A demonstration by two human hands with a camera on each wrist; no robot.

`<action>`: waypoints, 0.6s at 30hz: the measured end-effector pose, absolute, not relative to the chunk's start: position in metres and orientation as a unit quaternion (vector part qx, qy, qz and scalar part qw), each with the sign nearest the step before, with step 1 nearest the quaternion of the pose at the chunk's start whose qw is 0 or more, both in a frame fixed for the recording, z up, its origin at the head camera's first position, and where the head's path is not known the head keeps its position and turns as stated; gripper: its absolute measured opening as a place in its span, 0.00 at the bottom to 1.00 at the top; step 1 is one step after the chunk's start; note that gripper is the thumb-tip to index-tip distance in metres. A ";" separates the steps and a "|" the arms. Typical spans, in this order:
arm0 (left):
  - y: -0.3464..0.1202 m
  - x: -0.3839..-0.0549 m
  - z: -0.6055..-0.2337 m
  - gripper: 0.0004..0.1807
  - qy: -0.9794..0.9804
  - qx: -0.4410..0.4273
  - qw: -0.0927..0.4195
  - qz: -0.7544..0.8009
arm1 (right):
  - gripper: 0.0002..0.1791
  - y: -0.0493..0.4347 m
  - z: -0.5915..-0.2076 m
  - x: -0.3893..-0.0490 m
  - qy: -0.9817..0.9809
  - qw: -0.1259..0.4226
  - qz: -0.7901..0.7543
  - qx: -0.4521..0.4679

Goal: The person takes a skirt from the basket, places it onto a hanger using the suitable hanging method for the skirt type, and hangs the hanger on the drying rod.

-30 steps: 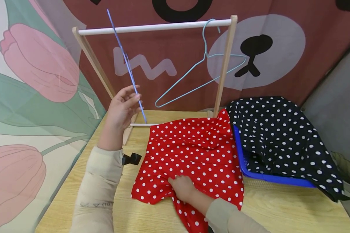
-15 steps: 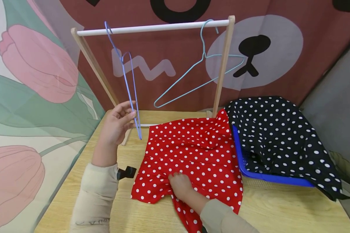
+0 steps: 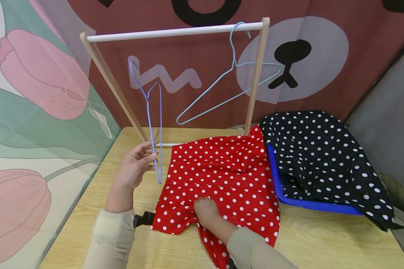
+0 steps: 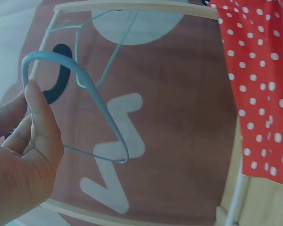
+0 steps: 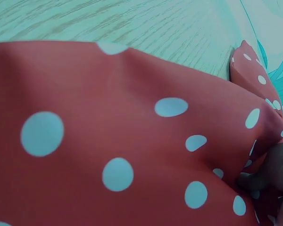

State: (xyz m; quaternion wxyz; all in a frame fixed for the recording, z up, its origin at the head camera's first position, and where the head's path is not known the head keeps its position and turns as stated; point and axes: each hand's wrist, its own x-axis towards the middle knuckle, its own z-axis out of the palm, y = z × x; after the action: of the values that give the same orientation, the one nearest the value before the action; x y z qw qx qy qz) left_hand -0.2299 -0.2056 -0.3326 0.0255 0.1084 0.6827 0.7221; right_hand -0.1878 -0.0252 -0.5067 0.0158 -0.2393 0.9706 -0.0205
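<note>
A thin blue-violet clothes hanger stands upright in my left hand, pinched by thumb and fingers near its lower end. Its hook is below the rack's top bar, apart from it. In the left wrist view the pinch on the hanger shows close up. Over the table lies a red cloth with white polka dots. Curled fingers of my right hand grip its near part, and folds gather there. The right wrist view is mostly filled by the red cloth; part of my right hand appears at its right edge.
A wooden rack with a white top bar stands at the back. From its right end hangs a light-blue hanger. At right, a blue basket holds a black polka-dot cloth that drapes over its rim.
My left hand has come down and nearer with the hanger, whose hook dropped from above the top bar to below it. The hanger has turned slightly. My right hand stays on the cloth.
</note>
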 end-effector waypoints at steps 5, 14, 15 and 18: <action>-0.212 -0.224 -0.345 0.18 0.714 0.091 0.035 0.694 | 0.15 -0.024 -0.510 -0.191 0.969 0.015 -0.007 -0.245; -0.223 -0.213 -0.372 0.14 0.744 0.039 0.053 0.665 | 0.15 -0.021 -0.511 -0.197 0.966 0.022 -0.006 -0.258; -0.224 -0.212 -0.375 0.14 0.748 0.035 0.055 0.661 | 0.15 -0.021 -0.510 -0.197 0.966 0.025 -0.008 -0.259; -0.228 -0.208 -0.385 0.16 0.757 0.024 0.057 0.651 | 0.16 -0.020 -0.510 -0.199 0.965 0.041 -0.016 -0.259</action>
State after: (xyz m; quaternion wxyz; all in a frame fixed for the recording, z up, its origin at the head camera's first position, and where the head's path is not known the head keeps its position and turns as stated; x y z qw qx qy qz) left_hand -0.2084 -0.2282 -0.3848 0.0570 0.0236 0.7570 0.6505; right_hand -0.1992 -0.0200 -0.5102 0.0405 -0.2588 0.9650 -0.0158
